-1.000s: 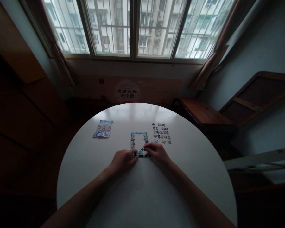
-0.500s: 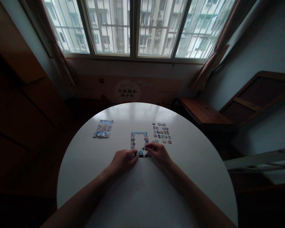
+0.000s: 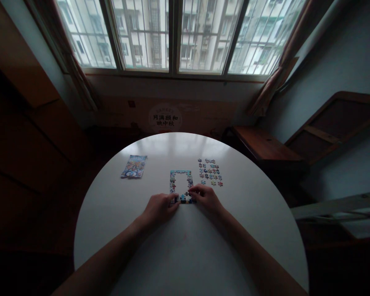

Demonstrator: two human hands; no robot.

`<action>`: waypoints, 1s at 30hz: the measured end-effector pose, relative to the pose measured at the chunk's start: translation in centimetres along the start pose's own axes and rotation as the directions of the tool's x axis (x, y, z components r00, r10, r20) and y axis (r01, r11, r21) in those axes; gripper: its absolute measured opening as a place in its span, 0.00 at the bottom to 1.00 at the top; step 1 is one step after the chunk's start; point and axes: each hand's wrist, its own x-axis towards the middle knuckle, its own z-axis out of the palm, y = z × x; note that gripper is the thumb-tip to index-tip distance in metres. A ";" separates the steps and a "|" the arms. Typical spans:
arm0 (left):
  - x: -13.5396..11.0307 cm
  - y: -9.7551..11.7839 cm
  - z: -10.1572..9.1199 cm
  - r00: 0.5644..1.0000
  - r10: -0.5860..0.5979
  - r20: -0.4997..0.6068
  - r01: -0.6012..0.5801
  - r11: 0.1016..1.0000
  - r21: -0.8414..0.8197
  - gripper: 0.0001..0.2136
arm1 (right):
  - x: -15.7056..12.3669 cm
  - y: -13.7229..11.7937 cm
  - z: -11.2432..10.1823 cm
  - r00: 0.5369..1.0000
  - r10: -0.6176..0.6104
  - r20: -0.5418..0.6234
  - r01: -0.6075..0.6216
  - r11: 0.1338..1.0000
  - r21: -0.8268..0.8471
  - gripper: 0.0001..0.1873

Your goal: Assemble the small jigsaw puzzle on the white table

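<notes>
A partly joined jigsaw puzzle (image 3: 172, 181) lies on the white table, its border forming an upright rectangle around a bare middle. My left hand (image 3: 160, 206) grips the lower left corner of that border, thumb and index finger on its pieces. At the lower right, my right hand (image 3: 206, 197) pinches a small dark puzzle piece (image 3: 186, 193) at the inner side of the border. A light blue piece (image 3: 183, 197) sits in the bottom part, between the two hands. The fingers hide some of the lower corners.
Loose puzzle pieces (image 3: 212, 172) lie in rough rows to the right, beyond my right hand. A colourful picture sheet or packet (image 3: 134, 166) lies at the left. The round white table (image 3: 117, 230) ends in a curved edge, with a wooden bench (image 3: 262, 144) behind it at the right.
Both hands stay almost where they were, at the lower corners of the puzzle. The view has shifted very slightly.
</notes>
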 end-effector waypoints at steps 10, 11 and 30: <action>0.1 -0.3 0.2 1.000 0.026 -0.008 -0.026 0.999 0.021 0.16 | 0.0 0.2 0.2 0.999 0.042 0.003 -0.042 0.999 0.035 0.07; 0.0 -0.3 0.2 1.000 0.025 -0.004 -0.025 1.000 0.018 0.17 | 0.0 0.2 0.1 0.998 0.057 0.007 -0.057 0.997 0.054 0.08; 0.2 -0.6 0.5 0.997 0.067 -0.038 -0.065 0.997 0.050 0.19 | 0.1 -1.3 -0.4 0.973 0.230 0.001 -0.199 0.838 0.508 0.18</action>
